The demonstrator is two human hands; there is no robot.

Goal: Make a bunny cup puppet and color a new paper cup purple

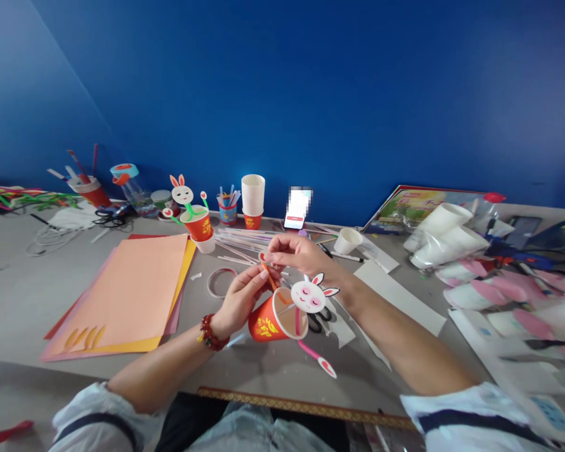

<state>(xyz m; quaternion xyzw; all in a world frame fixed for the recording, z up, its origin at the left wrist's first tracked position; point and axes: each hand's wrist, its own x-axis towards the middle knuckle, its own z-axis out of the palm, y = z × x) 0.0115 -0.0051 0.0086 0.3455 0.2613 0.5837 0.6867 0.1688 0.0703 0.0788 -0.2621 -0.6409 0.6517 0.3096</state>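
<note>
An orange paper cup [265,321] with yellow lettering tilts in front of me, its mouth turned to the right. From it rises a white paper rabbit face [308,296] with pink cheeks. A pink arm [308,349] hangs from the cup and ends in a white paper paw [327,367] with a red heart. My left hand [243,294] pinches an orange strip [270,277] that stands out of the cup. My right hand [295,251] is closed at the strip's upper end, on a small white paper paw [262,257] with a red mark.
Coloured paper sheets [132,289] lie left. Behind them stands a finished rabbit cup [198,223]. A tape roll [218,282], white sticks [242,239], a phone [295,216] and stacked cups [253,196] are farther back. Scissors [316,322] and white paper [405,298] lie right, beside bagged cups [447,238].
</note>
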